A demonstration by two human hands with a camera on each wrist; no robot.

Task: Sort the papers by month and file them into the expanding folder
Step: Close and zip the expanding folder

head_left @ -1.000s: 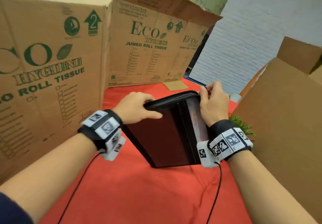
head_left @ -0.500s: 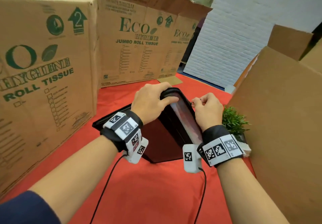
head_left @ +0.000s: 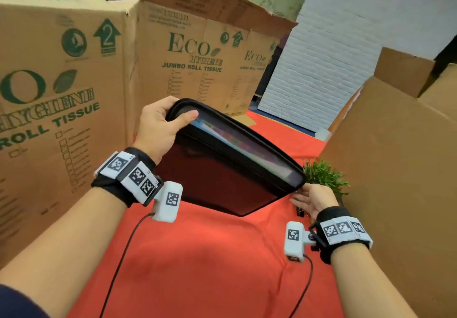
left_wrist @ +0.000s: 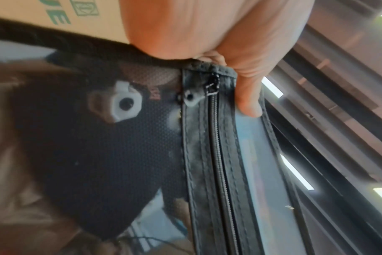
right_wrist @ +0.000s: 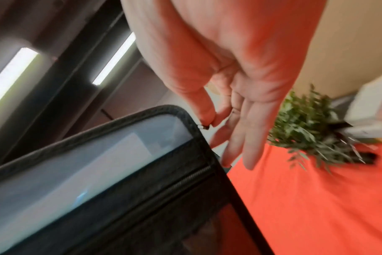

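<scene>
Expanding folder black, tilted up above red tabletop, beside small green plant. Left hand grips folder's top corner, thumb on front. Right hand pinches zipper pull at corner near plant, other fingers straight.

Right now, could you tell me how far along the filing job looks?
Early. Done: part of the folder mouth gapes, showing coloured dividers. In hand: the left hand grips the folder's top corner, tilted above the red cloth; the right hand pinches the zipper pull at the other corner. Left: all the sorting and filing; no loose papers show.
</scene>
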